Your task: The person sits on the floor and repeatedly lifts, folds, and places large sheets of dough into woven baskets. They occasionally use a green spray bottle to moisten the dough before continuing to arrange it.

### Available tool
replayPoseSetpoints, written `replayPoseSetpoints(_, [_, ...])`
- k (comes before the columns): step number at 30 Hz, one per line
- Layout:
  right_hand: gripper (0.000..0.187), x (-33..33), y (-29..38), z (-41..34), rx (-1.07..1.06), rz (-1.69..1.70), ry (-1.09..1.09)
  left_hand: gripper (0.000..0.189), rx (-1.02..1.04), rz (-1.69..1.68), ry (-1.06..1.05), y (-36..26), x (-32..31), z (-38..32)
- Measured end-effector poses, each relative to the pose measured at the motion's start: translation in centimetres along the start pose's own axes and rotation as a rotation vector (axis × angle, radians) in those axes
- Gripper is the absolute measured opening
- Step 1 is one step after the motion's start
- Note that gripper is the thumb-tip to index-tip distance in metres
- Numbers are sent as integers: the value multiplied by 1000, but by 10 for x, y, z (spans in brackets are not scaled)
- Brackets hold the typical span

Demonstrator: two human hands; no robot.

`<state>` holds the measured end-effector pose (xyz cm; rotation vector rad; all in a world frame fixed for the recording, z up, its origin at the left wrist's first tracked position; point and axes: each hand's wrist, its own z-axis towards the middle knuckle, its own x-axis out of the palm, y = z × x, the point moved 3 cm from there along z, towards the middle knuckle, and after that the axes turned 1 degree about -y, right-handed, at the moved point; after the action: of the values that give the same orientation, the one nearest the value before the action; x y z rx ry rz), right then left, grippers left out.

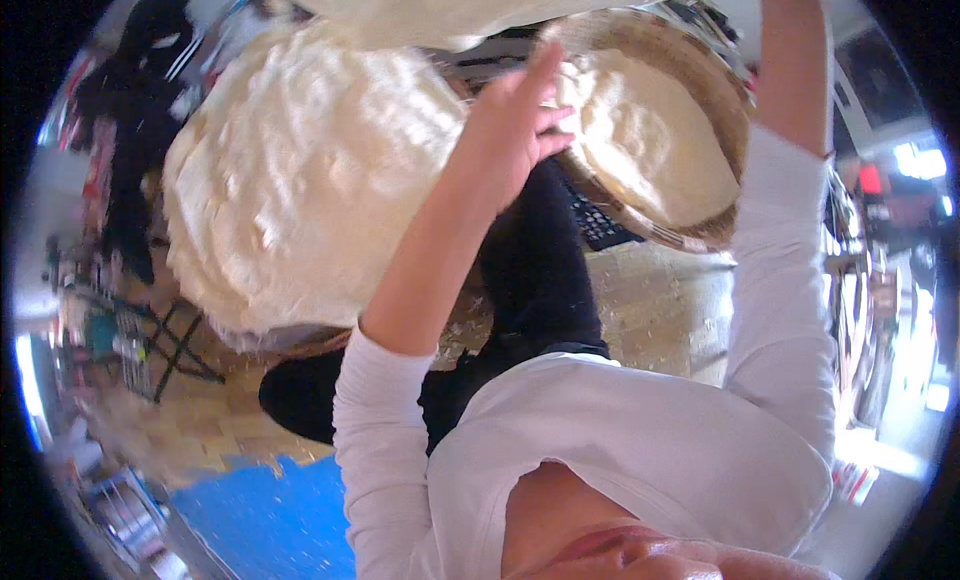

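My left hand (pixel 517 122), slightly blurred, reaches over the near left rim of a round woven basket (pixel 709 92). Its thumb and fingers are apart, with nothing visible between them. Inside the basket lies a pale, thin flatbread or dough sheet (pixel 660 130), rumpled on the left side. Left of my forearm rises a broad, wavy pile of similar pale sheets (pixel 307 182). Another wide pale sheet (pixel 480 6) spans the top edge, partly cut off. My right forearm extends past the top right edge, so the right hand is out of view.
A black plastic crate (pixel 600 220) shows beneath the basket. My dark-trousered leg (pixel 540 257) is between the pile and the basket. A blue mat (pixel 277 512) lies on the wood floor (pixel 660 310). Dark folding legs (pixel 176 347) stand at the left.
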<state>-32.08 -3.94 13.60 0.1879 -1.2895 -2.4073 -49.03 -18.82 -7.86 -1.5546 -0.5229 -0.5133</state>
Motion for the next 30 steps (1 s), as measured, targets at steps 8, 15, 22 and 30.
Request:
replayPoseSetpoints(8, [34, -197, -121, -147, 115, 223, -821, 79, 149, -94, -1, 59, 62, 145])
replayPoseSetpoints(15, [29, -221, -245, -269, 543, 510, -971, 39, 3, 114, -172, 146, 18, 252])
replayPoseSetpoints(22, [19, -214, -329, -325, 935, 700, -1197, 37, -157, 345, -438, 257, -66, 291])
replayPoseSetpoints(30, [48, -182, -297, -352, 801, 397, -331, 46, -434, 1233, -397, 280, -117, 287])
